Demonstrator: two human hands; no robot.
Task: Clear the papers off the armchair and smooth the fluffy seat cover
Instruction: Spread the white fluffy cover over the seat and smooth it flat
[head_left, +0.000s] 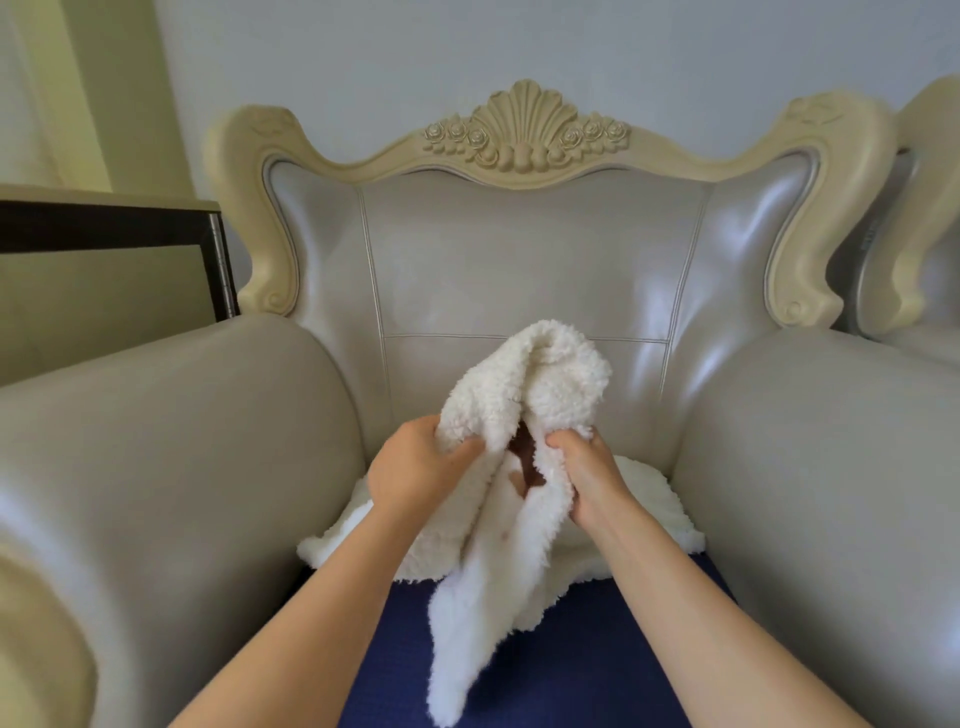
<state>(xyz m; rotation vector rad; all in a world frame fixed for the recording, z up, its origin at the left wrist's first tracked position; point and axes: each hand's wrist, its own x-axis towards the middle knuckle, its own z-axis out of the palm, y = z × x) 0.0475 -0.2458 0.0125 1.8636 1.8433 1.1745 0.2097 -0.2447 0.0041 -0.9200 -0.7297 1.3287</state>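
Hands bunch fluffy seat cover upright, tail hanging toward viewer.

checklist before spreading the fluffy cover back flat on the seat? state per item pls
1. Left hand grip on the fluffy cover: ok, fingers curled round its left fold.
2. Right hand grip: ok, fingers curled round the right fold.
3. Papers off the seat: ok on the bare blue part; under the fluffy cover, cannot tell.
4. Cover lying flat: not ok, lifted and bunched in a fold, one end hanging down over the seat.
5. Cover covering the whole seat: not ok, the front of the seat is exposed.
6. Dark patch between the folds: cannot tell what it is.
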